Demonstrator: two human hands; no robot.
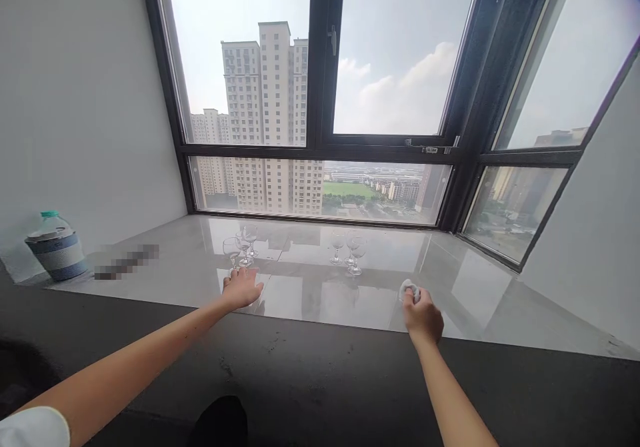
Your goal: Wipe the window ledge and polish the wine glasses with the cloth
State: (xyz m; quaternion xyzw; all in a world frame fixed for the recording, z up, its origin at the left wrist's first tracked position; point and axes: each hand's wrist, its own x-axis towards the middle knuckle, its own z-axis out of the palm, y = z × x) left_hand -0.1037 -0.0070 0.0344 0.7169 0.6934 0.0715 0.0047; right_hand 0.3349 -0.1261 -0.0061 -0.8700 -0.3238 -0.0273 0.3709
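Glossy grey sill [310, 294] under the window, w/ glassware + a jug on it.
Left group of wine glasses [241, 247] stands near the sill's front-left; right group of wine glasses [350, 250] sits abt mid-sill, well apart from the 1st. Big water jug [56, 247] w/ green cap at far left end by the wall. Left hand [241, 288] rests flat on the sill just in front of left group; right hand [423, 314] presses a small white cloth [409, 289] to the surface.

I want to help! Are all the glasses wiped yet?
Cannot tell which are wiped. Three glasses stand by the left hand, which reaches for one; three glasses stand apart. The right hand grips a white cloth, touching no glass yet.
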